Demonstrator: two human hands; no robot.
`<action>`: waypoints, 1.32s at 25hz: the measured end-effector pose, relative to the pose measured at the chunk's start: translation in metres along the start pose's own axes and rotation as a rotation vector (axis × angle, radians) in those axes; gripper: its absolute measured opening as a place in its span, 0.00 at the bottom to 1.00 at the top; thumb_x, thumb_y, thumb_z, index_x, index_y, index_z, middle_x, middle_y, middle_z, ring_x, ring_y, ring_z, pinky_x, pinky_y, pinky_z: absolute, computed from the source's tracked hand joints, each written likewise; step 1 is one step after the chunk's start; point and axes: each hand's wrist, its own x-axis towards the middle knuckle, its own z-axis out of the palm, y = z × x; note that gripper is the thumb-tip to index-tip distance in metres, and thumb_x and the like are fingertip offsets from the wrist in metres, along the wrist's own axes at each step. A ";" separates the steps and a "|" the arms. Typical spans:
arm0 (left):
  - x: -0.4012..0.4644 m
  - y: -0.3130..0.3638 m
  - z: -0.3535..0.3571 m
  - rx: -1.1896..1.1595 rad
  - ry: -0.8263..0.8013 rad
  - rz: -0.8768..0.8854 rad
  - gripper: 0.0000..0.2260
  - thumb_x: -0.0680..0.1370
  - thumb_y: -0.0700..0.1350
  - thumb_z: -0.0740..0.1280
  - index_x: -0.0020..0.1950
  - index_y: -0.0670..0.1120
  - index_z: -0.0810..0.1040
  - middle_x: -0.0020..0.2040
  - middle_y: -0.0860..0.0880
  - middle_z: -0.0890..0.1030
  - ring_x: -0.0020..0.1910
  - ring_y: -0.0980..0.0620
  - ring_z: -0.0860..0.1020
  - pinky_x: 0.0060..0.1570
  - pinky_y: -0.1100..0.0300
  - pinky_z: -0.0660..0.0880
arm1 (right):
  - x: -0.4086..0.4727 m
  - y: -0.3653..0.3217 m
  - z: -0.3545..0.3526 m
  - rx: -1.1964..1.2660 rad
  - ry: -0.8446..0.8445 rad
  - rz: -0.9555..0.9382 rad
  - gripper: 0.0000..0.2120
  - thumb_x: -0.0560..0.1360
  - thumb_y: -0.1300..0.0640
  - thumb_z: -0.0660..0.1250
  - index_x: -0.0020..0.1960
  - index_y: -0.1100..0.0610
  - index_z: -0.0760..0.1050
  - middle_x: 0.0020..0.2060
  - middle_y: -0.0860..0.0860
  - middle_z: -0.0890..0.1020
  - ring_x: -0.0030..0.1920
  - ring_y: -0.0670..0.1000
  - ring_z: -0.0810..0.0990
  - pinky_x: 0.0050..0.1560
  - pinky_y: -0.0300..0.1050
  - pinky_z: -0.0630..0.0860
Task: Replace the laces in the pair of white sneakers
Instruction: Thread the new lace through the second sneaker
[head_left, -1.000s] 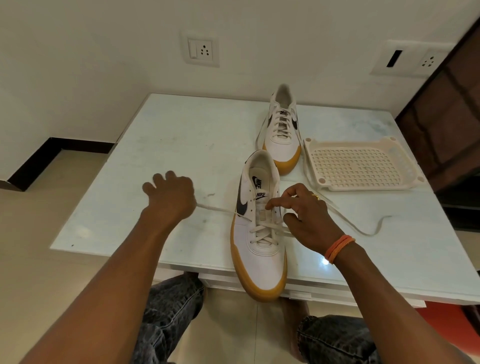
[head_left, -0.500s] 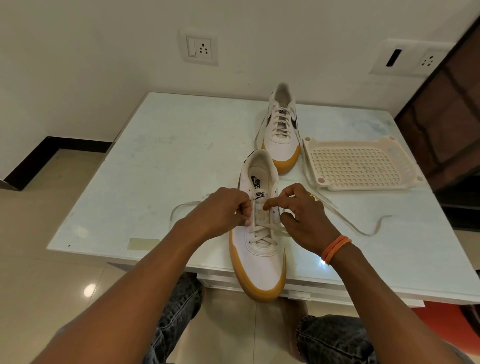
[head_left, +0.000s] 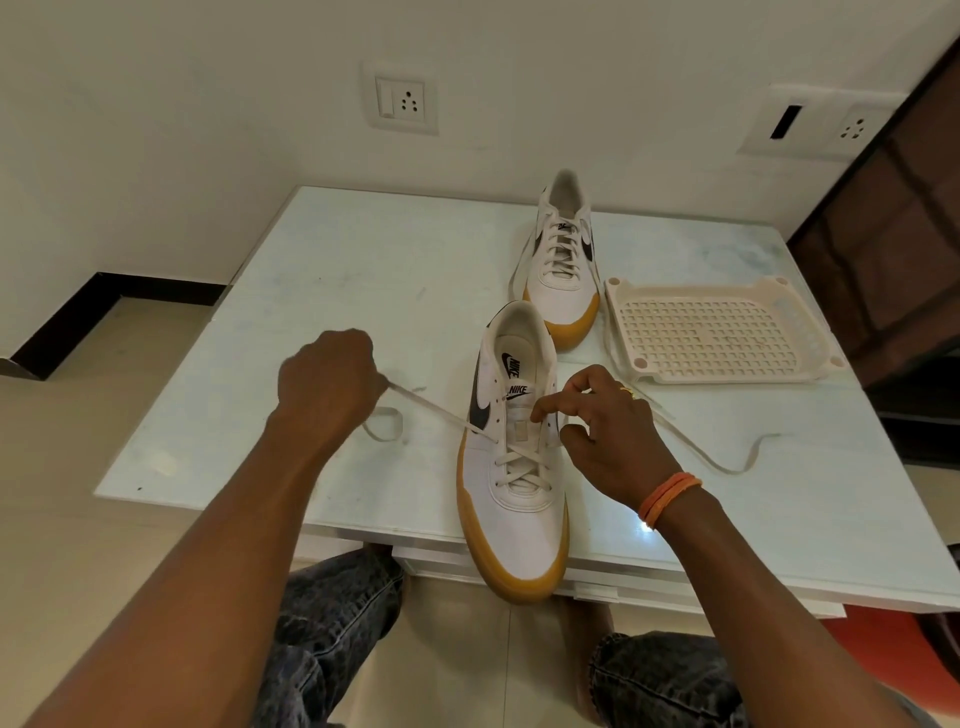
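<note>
Left hand (head_left: 327, 382) fingers curled, gripping lace (head_left: 441, 410) pulled taut leftward from near sneaker (head_left: 511, 467); right hand (head_left: 605, 426) fingers pinch at its eyelets, other lace end trailing right. Near sneaker toe overhangs surface (head_left: 363, 270) front edge; second sneaker (head_left: 563, 260) toward back edge, beside perforated tray (head_left: 719, 332).

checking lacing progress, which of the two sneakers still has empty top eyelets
The near sneaker, between the hands: its upper eyelets are bare. The far sneaker beside the tray looks laced to the top.
</note>
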 end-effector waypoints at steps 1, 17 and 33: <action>0.001 0.002 0.006 -0.006 -0.060 0.012 0.07 0.76 0.45 0.68 0.51 0.44 0.78 0.49 0.45 0.79 0.47 0.45 0.78 0.44 0.56 0.72 | 0.000 -0.001 0.000 0.018 -0.008 0.001 0.16 0.75 0.62 0.63 0.53 0.42 0.80 0.49 0.47 0.70 0.50 0.50 0.72 0.54 0.50 0.67; -0.012 0.041 0.019 -0.304 -0.344 0.348 0.03 0.74 0.41 0.73 0.46 0.44 0.83 0.40 0.53 0.80 0.39 0.58 0.77 0.46 0.62 0.75 | 0.001 0.005 -0.003 0.091 0.011 -0.076 0.20 0.72 0.68 0.63 0.50 0.44 0.82 0.44 0.45 0.74 0.47 0.47 0.73 0.51 0.46 0.69; -0.072 0.119 0.049 -0.354 -0.231 0.678 0.09 0.81 0.47 0.62 0.60 0.49 0.75 0.58 0.52 0.75 0.53 0.53 0.76 0.54 0.57 0.76 | -0.031 0.112 -0.017 -0.270 -0.171 0.770 0.19 0.79 0.57 0.62 0.66 0.63 0.64 0.69 0.63 0.60 0.57 0.66 0.76 0.56 0.54 0.72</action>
